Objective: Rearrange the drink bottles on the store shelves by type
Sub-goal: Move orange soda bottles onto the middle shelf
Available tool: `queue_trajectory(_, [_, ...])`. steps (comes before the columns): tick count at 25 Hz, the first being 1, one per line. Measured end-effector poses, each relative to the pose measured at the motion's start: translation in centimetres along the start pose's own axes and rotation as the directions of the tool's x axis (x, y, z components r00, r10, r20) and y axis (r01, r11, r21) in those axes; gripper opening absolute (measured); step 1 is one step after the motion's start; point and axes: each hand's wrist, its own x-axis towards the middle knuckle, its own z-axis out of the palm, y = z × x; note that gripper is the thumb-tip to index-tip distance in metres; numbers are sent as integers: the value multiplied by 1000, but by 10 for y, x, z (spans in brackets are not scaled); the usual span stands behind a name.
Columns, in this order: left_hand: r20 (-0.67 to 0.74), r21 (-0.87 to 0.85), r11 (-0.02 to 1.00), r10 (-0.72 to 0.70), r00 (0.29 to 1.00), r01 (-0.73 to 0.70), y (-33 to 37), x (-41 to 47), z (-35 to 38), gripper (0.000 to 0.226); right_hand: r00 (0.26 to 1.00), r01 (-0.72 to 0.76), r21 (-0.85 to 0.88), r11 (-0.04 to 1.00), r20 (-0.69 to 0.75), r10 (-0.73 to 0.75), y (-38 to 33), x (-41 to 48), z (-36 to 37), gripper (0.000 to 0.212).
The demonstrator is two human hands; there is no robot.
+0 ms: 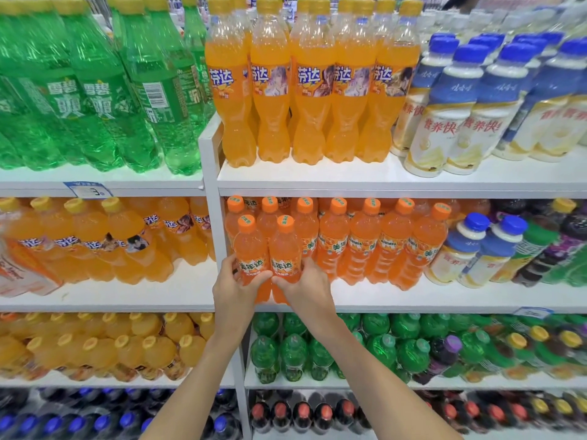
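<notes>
- My left hand (233,285) is wrapped around the lower body of one orange-capped orange soda bottle (251,249), fingers curled over its label and thumb across the front.
- My right hand (306,287) grips a second orange-capped bottle (285,249) the same way — the two bottles stand upright and touch side by side between my hands.
- Both bottles sit at the front edge of the white middle shelf (413,296), just ahead of my knuckles, with their bases hidden behind my hands.
- Just beyond and to the right of my right hand runs a row of matching orange-capped bottles (365,242), upright and packed close together.
- Farther right of that row stand white milk-drink bottles with blue caps (470,249), and past them dark purple bottles (559,246) mixed with a green one.
- To the left of my left hand, past the white upright post (212,217), yellow-capped orange soda bottles (95,239) fill the neighbouring bay.
- Above my hands, the next shelf up carries taller yellow-capped orange bottles (305,90), with green soda bottles (95,90) to their left and more blue-capped white bottles (470,106) to their right.
- Below my wrists, green bottles (317,347) crowd the shelf underneath — dark cola bottles with red caps (301,411) sit lower still.
</notes>
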Motion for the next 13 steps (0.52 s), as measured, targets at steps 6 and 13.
queue_trajectory(6, [-16,22,1000,13,1000,-13,-5,3,4,64,1000,1,-41,999,4,-1,-3,-3,-1,67])
queue_trajectory(13, [56,-24,999,26,998,-24,-1,3,2,70,999,5,-14,1000,51,-4,11,-2,-6,86])
